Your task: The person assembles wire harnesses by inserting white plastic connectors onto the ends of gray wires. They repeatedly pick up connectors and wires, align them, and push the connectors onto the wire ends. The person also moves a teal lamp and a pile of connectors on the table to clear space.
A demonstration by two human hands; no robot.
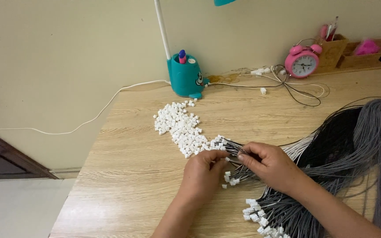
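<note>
Both hands meet at the middle of the wooden desk (128, 176). The left hand (203, 169) is curled, fingertips pinched on something small at the wire ends; the item itself is too small to identify, but it is probably one of the white connector housings. The right hand (270, 165) is closed in a pinch around a few thin grey wires (237, 152), holding their tips toward the left hand. Just beyond the left hand lies a loose heap of white connector housings (179, 125), not yet fitted. Immediately ahead of the fingertips, a small fan of wires already carries white housings (219, 142); more fitted ends lie just below the hands (231, 178) and nearer the person, under the right forearm (259, 218). To the right of the right hand runs the large bundle of grey and black wires (358, 141). Judged from this layout, a portion of the wire ends is terminated, while the sizeable loose heap indicates that much work remains. Beyond the heap stand a teal lamp base (186, 75) and a pink alarm clock (302, 61).
</note>
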